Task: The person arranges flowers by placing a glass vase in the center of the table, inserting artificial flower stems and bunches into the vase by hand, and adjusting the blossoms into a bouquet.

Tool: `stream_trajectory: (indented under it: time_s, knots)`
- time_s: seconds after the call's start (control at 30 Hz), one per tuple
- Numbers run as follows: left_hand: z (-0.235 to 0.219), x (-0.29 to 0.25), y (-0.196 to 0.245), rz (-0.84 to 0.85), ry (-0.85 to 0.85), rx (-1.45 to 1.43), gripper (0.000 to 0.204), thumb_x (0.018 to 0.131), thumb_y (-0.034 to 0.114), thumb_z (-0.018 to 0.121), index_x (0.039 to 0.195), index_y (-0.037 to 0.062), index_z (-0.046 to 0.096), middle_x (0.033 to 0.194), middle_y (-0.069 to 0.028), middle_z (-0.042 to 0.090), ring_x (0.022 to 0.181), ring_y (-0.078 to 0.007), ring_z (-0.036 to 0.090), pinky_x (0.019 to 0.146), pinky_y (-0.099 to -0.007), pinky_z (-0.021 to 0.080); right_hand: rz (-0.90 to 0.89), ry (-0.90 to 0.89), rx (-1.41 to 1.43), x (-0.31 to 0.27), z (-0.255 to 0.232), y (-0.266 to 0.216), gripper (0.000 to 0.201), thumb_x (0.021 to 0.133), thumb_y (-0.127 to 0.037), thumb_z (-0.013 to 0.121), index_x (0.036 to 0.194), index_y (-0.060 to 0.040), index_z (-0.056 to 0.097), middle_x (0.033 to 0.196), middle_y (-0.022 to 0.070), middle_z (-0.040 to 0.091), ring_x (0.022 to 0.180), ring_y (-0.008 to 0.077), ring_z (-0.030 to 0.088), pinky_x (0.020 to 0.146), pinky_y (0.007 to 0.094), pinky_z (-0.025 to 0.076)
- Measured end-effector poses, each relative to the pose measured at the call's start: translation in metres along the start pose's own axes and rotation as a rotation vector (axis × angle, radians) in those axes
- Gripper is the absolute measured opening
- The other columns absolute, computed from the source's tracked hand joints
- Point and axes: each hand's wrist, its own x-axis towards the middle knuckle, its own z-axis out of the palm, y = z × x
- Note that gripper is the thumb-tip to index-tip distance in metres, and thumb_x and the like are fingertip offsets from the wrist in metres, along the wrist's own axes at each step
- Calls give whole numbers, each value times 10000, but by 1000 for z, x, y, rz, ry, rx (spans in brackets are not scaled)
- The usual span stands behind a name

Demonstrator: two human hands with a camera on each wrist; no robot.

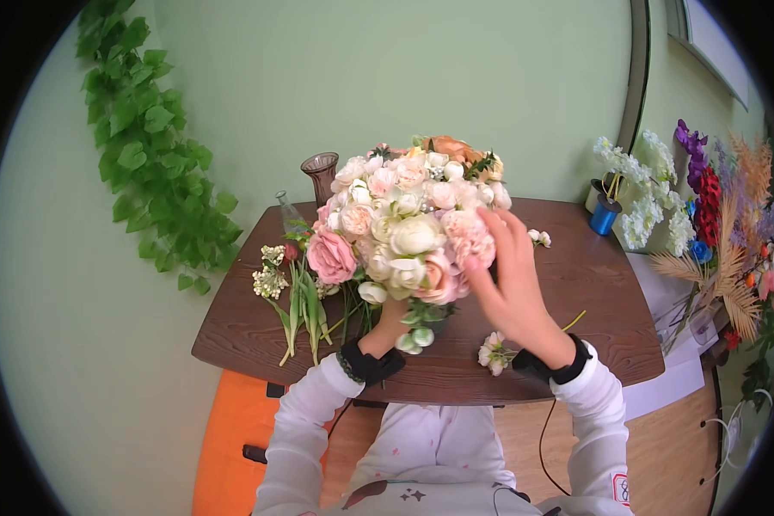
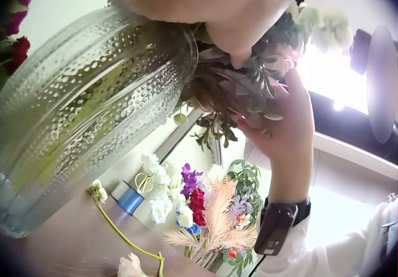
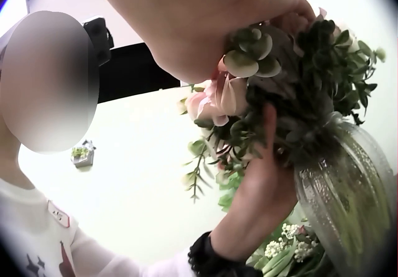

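Observation:
A full bouquet [image 1: 408,236] of pink, cream and peach flowers stands in a clear, dimpled glass vase [image 2: 99,96], its stems showing through the glass. In the head view the blossoms hide most of the vase. My left hand [image 1: 389,325] reaches under the flower heads. Seen from the right wrist, that hand [image 3: 264,180] holds the stems and leaves just above the vase mouth, its fingers partly hidden by foliage. My right hand [image 1: 518,279] lies against the right side of the blossoms, fingers extended and touching a pink flower.
Green-stemmed cuttings [image 1: 305,301] and white berry sprigs [image 1: 269,277] lie left on the dark table [image 1: 576,258]. Behind them stand a brown glass vase [image 1: 321,176] and a small clear bottle [image 1: 289,211]. A loose white flower [image 1: 494,353] and a blue ribbon spool [image 1: 605,217] are rightward.

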Motion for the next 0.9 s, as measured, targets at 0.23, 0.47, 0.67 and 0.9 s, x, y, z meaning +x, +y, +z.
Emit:
stream_trajectory:
  time_s: [0.23, 0.47, 0.67, 0.9]
  knots:
    - [-31, -32, -18, 6, -34, -97, 301, 748, 76, 646, 1029, 24, 550, 983, -86, 601, 892, -239, 590, 782, -354, 464, -81, -98, -190, -12, -4, -24, 652, 767, -290, 611, 1310, -60, 333, 1244, 208, 314, 1036, 330, 356, 834, 405, 293]
    - [-38, -27, -18, 11, -72, -190, 296, 753, 79, 641, 1030, 24, 550, 983, -89, 601, 888, -244, 590, 780, -355, 464, -165, -181, -52, 11, -32, -24, 424, 808, -214, 558, 1189, -47, 477, 1127, 155, 457, 985, 304, 412, 838, 390, 321]
    - [-27, 20, -16, 22, -114, -278, 292, 758, 82, 636, 1030, 25, 550, 982, -91, 601, 886, -248, 590, 779, -356, 464, -249, -156, 225, 75, -33, -38, 285, 819, -79, 503, 1096, -24, 542, 1039, 143, 532, 902, 290, 523, 812, 371, 408]
    - [-33, 18, -17, 32, -166, -353, 287, 763, 86, 630, 1031, 25, 550, 982, -93, 601, 882, -253, 590, 777, -357, 464, -392, -534, 63, 114, 4, -36, 172, 754, -25, 549, 889, -25, 656, 905, 125, 619, 850, 283, 590, 885, 433, 416]
